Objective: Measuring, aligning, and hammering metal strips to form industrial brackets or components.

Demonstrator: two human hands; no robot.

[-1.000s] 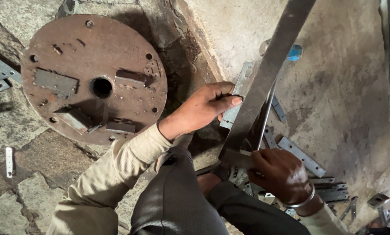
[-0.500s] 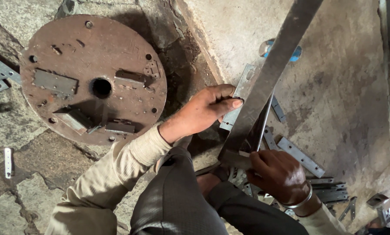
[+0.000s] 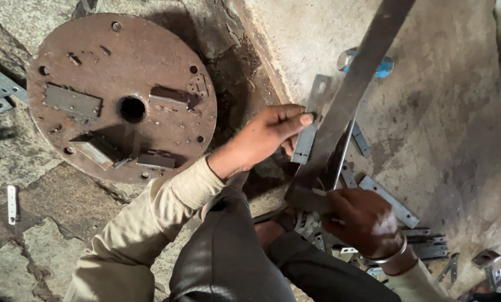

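A short grey metal strip (image 3: pixel 312 120) is lying on the concrete slab (image 3: pixel 446 128), pinched at its middle by the left hand (image 3: pixel 270 134), while the right hand (image 3: pixel 362 221) is gripping the lower end of a long steel bar (image 3: pixel 354 95) slanting just beside it, near the rusty round plate (image 3: pixel 121 95)

The left hand (image 3: pixel 270 134), on a cream-sleeved arm reaching far-right, pinches with thumb and fingers extended. The right hand (image 3: pixel 362 221), nearer and lower right, is curled closed, a metal bangle on its wrist.
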